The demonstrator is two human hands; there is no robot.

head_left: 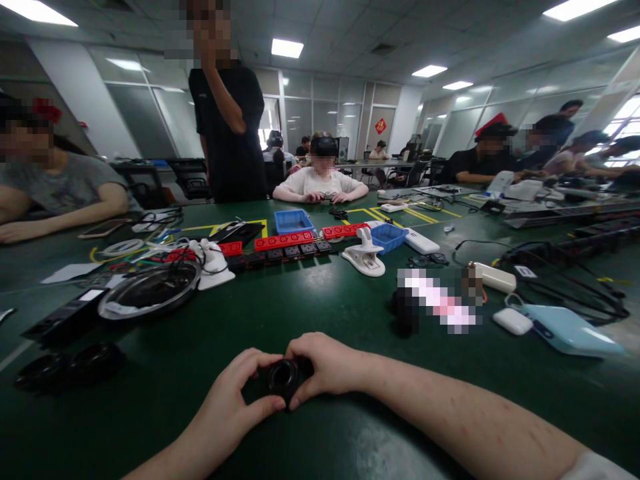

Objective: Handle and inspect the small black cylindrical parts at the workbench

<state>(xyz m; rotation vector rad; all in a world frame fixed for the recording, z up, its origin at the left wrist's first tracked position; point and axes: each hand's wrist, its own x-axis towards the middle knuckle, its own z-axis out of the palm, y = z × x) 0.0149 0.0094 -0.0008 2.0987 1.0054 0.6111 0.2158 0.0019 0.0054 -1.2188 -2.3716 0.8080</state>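
Note:
A small black round part with a ring-shaped opening [283, 377] is held low over the green table [350, 427], near its front edge; its exact kind is unclear. My left hand [240, 393] grips it from the left, thumb below and fingers above. From the right, my right hand [320, 367] closes on the same part, with the thumb at its lower side and the fingers over the top. The two thumbs almost meet in front of it. Whether the part touches the tabletop is hard to tell.
Black round pieces [70, 367] and a large metal-rimmed dish [150, 293] lie left. Ahead are red power strips [284, 241], a white clip stand [364, 257] and blue trays [294, 221]. A light-blue case [575, 330] lies right. Several people surround the table.

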